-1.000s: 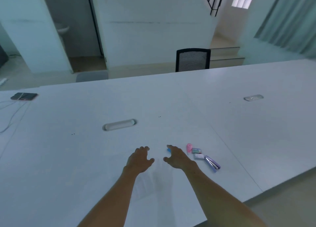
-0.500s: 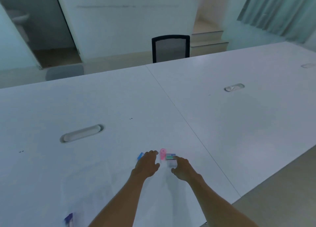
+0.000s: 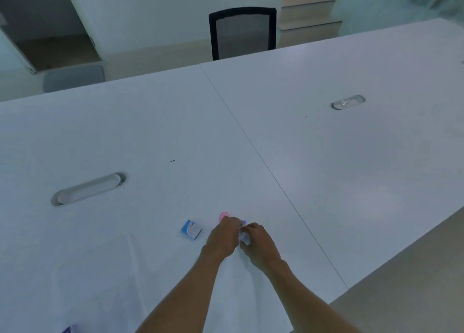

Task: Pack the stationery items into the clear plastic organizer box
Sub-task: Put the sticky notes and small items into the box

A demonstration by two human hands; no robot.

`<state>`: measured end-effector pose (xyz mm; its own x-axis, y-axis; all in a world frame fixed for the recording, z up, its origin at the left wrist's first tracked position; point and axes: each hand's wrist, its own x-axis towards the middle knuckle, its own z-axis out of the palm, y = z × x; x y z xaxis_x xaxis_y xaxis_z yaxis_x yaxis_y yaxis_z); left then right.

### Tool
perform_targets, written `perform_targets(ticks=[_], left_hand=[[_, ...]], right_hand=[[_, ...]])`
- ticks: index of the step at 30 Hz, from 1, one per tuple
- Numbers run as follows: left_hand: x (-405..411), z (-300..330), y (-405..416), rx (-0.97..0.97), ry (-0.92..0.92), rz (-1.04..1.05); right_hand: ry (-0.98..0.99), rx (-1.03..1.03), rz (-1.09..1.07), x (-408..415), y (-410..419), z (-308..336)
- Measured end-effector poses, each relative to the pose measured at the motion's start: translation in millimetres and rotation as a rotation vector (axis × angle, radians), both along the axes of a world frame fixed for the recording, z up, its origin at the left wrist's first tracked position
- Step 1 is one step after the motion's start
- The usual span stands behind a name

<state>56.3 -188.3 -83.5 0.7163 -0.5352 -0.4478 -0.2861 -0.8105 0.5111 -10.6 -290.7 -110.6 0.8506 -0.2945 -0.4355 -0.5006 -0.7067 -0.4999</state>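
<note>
My left hand (image 3: 222, 237) and my right hand (image 3: 259, 245) meet over the near part of the white table (image 3: 326, 169). A small white item (image 3: 244, 238) shows between them, pinched in my right fingers. My left fingers curl down beside it, and their grip is hidden. A pink item (image 3: 223, 215) peeks out just beyond my left knuckles, and a small blue-edged item (image 3: 243, 223) lies beyond my right fingertips. A blue and white box (image 3: 191, 229) lies flat on the table left of my left hand. Faint clear outlines (image 3: 130, 257) show at lower left, too dim to identify.
An oval cable slot (image 3: 88, 189) sits at far left and another cable slot (image 3: 347, 102) at far right. A seam (image 3: 263, 164) splits the table. A black mesh chair (image 3: 243, 32) stands past the far edge. A purple object (image 3: 67, 329) shows at the bottom left edge.
My hands have drawn together over the small items, and my right fingers have closed on the white one. The blue and white box now lies uncovered left of my left hand.
</note>
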Motion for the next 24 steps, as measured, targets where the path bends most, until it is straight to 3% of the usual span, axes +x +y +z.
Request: perform_targets(ticks=[8, 16, 24], left_hand=[[19.7, -10.8, -2.2, -0.002, -0.137, 0.072], [33.4, -14.9, -4.4, 0.045, -0.151, 0.140], [40.9, -23.1, 7.7, 0.065, -0.168, 0.155]], right_hand=[[-0.130, -0.106, 0.104, 14.3, -16.2, -7.5], [-0.222, -0.106, 0.122, 16.2, -23.1, -12.6], [-0.199, -0.099, 0.125, 18.2, -24.3, -16.7]])
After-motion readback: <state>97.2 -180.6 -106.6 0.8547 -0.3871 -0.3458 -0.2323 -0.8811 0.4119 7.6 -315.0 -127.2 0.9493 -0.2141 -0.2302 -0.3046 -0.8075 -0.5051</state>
